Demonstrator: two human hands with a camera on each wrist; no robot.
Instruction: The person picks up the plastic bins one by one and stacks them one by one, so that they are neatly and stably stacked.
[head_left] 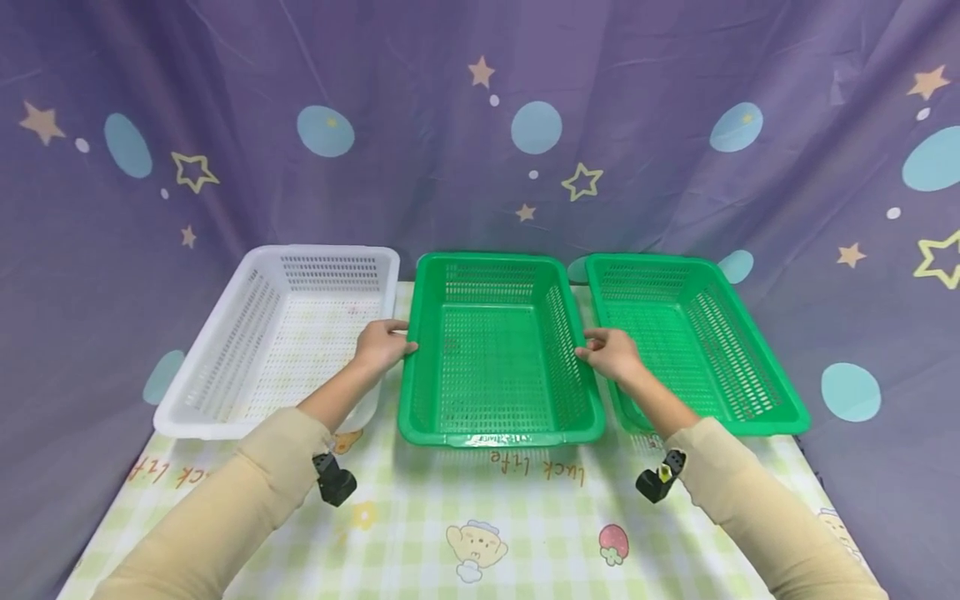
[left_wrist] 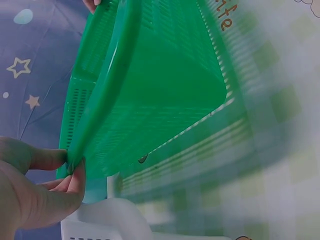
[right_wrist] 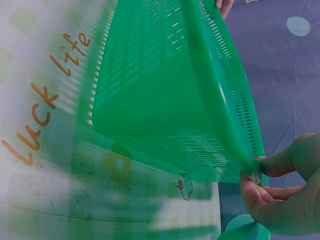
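Observation:
In the head view a green plastic basket (head_left: 495, 439) with slotted walls stands in the middle, its inside bare. My left hand (head_left: 381, 346) pinches its left rim between thumb and fingers. On the opposite side my right hand (head_left: 611, 354) grips the right rim the same way. The left wrist view shows the left hand (left_wrist: 42, 187) with thumb over the rim and fingertips under it. In the right wrist view, thumb and fingers of the right hand (right_wrist: 285, 185) close on the rim of the green basket (right_wrist: 150, 95).
A white basket (head_left: 206, 429) stands to the left, and a second green basket (head_left: 780, 392) to the right, close beside the middle one. All are on a checked tablecloth (head_left: 420, 533). Behind the table hangs a purple curtain (head_left: 427, 167) with stars and dots.

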